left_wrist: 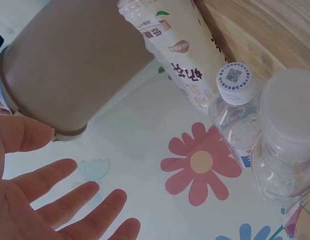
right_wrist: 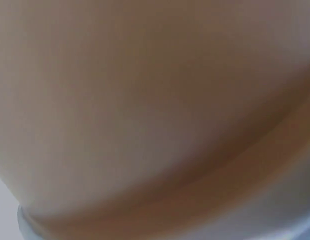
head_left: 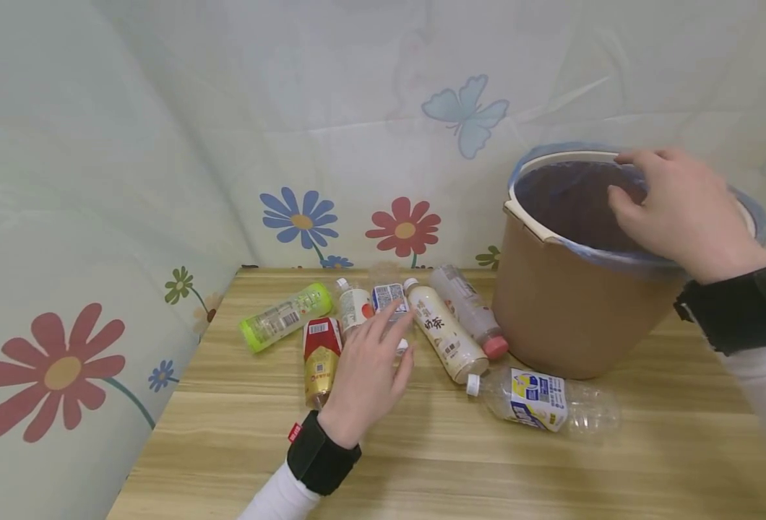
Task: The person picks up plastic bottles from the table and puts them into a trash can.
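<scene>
My left hand [head_left: 366, 372] hovers over the bottles with its fingers spread and holds nothing. Under its fingertips lies a clear bottle with a blue-and-white label [head_left: 389, 295], partly hidden. Beside that is a white-labelled bottle [head_left: 355, 305]; a red-and-gold bottle [head_left: 321, 354] lies left of the hand. To the right rests a cream milk tea bottle [head_left: 446, 332], also seen in the left wrist view. My right hand [head_left: 689, 209], empty with loosely bent fingers, is over the opening of a brown trash bin [head_left: 571, 310]. In the right wrist view the bin's wall [right_wrist: 145, 100] fills the picture.
A green bottle [head_left: 285, 318] lies at the table's far left. Against the bin leans a clear bottle with a pink cap [head_left: 464, 303]. In front of the bin lies another clear bottle [head_left: 539, 401]. A flowered curtain [head_left: 344, 144] hangs behind the wooden table [head_left: 461, 477].
</scene>
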The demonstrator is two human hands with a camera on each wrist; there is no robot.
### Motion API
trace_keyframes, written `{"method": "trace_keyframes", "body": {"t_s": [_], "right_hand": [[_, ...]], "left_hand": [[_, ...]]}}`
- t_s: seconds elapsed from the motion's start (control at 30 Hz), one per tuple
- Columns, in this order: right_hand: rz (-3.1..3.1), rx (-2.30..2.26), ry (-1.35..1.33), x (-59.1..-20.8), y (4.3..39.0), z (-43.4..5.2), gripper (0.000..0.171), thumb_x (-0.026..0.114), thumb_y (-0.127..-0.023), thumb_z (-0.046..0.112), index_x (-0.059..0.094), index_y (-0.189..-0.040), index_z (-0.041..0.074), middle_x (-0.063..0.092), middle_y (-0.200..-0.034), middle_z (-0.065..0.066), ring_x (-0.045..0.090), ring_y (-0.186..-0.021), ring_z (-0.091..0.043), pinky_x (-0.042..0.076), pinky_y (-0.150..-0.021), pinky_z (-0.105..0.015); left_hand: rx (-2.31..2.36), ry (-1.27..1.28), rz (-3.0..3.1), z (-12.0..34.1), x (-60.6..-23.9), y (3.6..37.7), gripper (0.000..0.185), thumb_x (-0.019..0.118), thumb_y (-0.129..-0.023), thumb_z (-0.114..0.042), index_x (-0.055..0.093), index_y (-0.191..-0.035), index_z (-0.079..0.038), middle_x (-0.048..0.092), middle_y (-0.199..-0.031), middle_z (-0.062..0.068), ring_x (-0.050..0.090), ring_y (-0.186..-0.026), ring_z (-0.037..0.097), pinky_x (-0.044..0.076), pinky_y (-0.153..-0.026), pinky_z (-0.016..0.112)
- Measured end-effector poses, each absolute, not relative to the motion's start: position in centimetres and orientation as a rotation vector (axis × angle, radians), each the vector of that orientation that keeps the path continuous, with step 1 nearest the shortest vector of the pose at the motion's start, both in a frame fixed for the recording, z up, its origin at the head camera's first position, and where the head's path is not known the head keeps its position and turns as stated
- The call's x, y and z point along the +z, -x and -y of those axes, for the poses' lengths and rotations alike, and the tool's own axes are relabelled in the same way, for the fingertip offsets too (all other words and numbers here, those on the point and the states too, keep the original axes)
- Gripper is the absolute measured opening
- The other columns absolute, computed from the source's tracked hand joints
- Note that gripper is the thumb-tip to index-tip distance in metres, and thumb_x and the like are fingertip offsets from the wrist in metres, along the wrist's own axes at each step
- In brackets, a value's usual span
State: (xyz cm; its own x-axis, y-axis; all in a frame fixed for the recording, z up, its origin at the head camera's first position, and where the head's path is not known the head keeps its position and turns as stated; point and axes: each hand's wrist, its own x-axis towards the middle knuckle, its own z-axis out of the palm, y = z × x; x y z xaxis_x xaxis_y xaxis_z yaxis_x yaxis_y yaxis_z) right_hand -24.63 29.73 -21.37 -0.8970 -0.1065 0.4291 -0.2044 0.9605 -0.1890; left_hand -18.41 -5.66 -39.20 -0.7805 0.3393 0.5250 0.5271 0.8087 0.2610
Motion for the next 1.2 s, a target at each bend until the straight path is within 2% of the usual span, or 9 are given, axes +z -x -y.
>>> {"method": "trace_keyframes", "body": {"t_s": [0.17, 0.27, 0.33, 0.4, 0.47, 0.57, 0.83, 1.0, 1.2], "right_hand": [[2.598, 0.388, -0.262, -22.2, 23.5, -28.1, 0.041, 0.052, -0.096, 0.016, 0.06, -0.13, -0.005, 0.061, -0.12, -0.036, 0.059, -0.09, -0.05, 0.042, -0.071, -0.062], [2.513, 0.456, -0.3, -22.8, 22.5, -26.7, 0.036, 0.054, -0.094, 0.012, 0.064, -0.125, -0.002, 0.065, -0.115, -0.029, 0.064, -0.088, -0.043, 0.042, -0.064, -0.052], [2.431, 0.51, -0.337, -23.4, 21.7, -25.5, 0.033, 0.055, -0.093, 0.009, 0.068, -0.121, -0.001, 0.067, -0.11, -0.024, 0.065, -0.086, -0.037, 0.042, -0.068, -0.04], [2.333, 0.566, -0.385, -24.0, 21.0, -24.4, 0.029, 0.058, -0.091, 0.007, 0.07, -0.116, 0.001, 0.07, -0.105, -0.02, 0.065, -0.083, -0.016, 0.041, -0.071, -0.027], [2.241, 0.619, -0.433, -24.8, 20.5, -23.3, 0.025, 0.06, -0.09, 0.004, 0.073, -0.111, 0.001, 0.071, -0.099, -0.016, 0.058, -0.08, 0.0, 0.038, -0.073, -0.014], [2.131, 0.714, -0.508, -25.9, 19.7, -21.8, 0.022, 0.062, -0.088, 0.001, 0.074, -0.105, 0.001, 0.071, -0.092, -0.014, 0.047, -0.08, 0.014, 0.038, -0.075, -0.005], [2.097, 0.888, -0.599, -30.7, 18.2, -18.8, 0.021, 0.064, -0.086, -0.004, 0.073, -0.104, 0.0, 0.071, -0.093, -0.011, 0.057, -0.079, -0.004, 0.044, -0.073, -0.006], [2.143, 1.013, -0.566, -34.0, 17.8, -17.6, 0.026, 0.067, -0.085, -0.008, 0.072, -0.108, 0.001, 0.071, -0.097, -0.006, 0.059, -0.08, -0.002, 0.049, -0.07, -0.005], [2.189, 1.098, -0.529, -37.2, 17.7, -16.7, 0.029, 0.066, -0.084, -0.01, 0.071, -0.11, 0.002, 0.07, -0.099, -0.005, 0.062, -0.082, -0.003, 0.051, -0.065, -0.01]], "left_hand": [[-0.582, 0.614, 2.55, 5.9, -38.9, 18.3, 0.045, 0.065, -0.097, -0.024, 0.059, -0.14, -0.013, 0.053, -0.15, 0.013, 0.057, -0.133, 0.032, 0.051, -0.107, 0.053], [-0.603, 0.593, 2.553, 6.2, -38.7, 18.3, 0.046, 0.066, -0.096, -0.023, 0.058, -0.14, -0.011, 0.053, -0.15, 0.014, 0.057, -0.132, 0.033, 0.05, -0.107, 0.054], [-0.616, 0.575, 2.558, 6.5, -38.6, 18.4, 0.047, 0.067, -0.096, -0.022, 0.058, -0.141, -0.011, 0.053, -0.15, 0.015, 0.056, -0.133, 0.034, 0.049, -0.108, 0.055], [-0.627, 0.555, 2.561, 6.7, -38.5, 18.5, 0.048, 0.067, -0.095, -0.021, 0.057, -0.141, -0.011, 0.052, -0.151, 0.014, 0.056, -0.133, 0.034, 0.048, -0.108, 0.056], [-0.629, 0.534, 2.56, 7.0, -38.5, 18.6, 0.049, 0.068, -0.094, -0.02, 0.057, -0.141, -0.011, 0.052, -0.151, 0.014, 0.056, -0.132, 0.034, 0.048, -0.108, 0.056], [-0.621, 0.501, 2.558, 7.4, -38.5, 18.8, 0.048, 0.068, -0.094, -0.018, 0.058, -0.14, -0.011, 0.051, -0.152, 0.014, 0.057, -0.13, 0.035, 0.049, -0.106, 0.056], [-0.589, 0.377, 2.631, 9.0, -38.8, 19.1, 0.05, 0.066, -0.096, -0.024, 0.055, -0.143, -0.012, 0.049, -0.152, 0.018, 0.055, -0.132, 0.04, 0.047, -0.106, 0.059], [-0.597, 0.293, 2.702, 10.5, -39.7, 19.4, 0.058, 0.069, -0.094, -0.027, 0.051, -0.147, -0.011, 0.044, -0.156, 0.02, 0.053, -0.131, 0.045, 0.046, -0.105, 0.063], [-0.595, 0.2, 2.84, 12.1, -40.7, 19.9, 0.065, 0.069, -0.094, -0.035, 0.046, -0.151, -0.013, 0.036, -0.16, 0.023, 0.048, -0.135, 0.05, 0.042, -0.108, 0.067]]}}
